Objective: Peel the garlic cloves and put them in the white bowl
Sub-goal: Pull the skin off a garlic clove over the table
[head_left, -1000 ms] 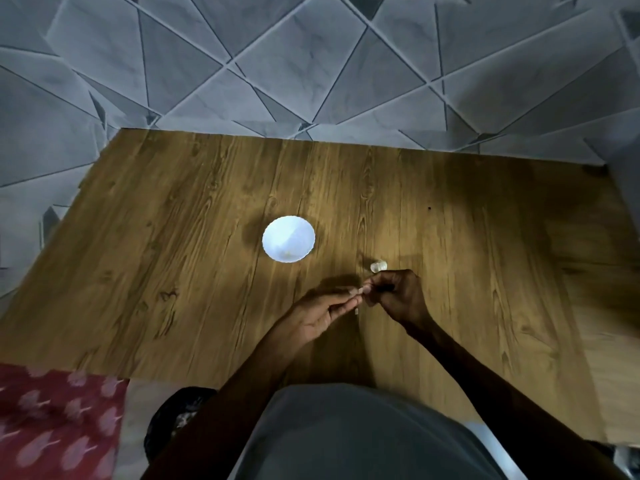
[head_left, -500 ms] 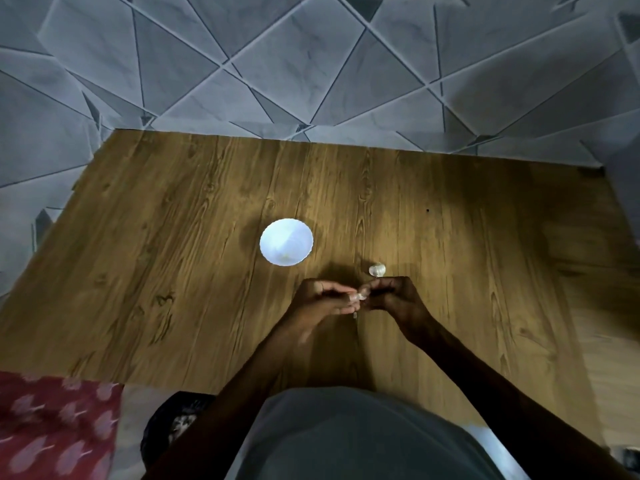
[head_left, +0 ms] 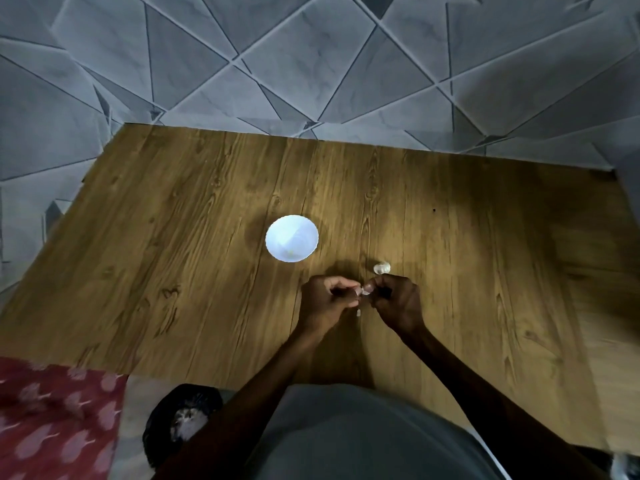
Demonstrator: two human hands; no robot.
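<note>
Mid-peel at frame centre: my left hand (head_left: pixel 323 301) and right hand (head_left: pixel 398 303) both pinch one garlic clove (head_left: pixel 365 291) above the counter (head_left: pixel 173 237). A second clove (head_left: pixel 381 267) lies just above them; the white bowl (head_left: pixel 292 243) stands to the upper left. Next, I judge: strip the skin, then reach for the bowl.

There are no words, numbers or signs to read on anything here
</note>
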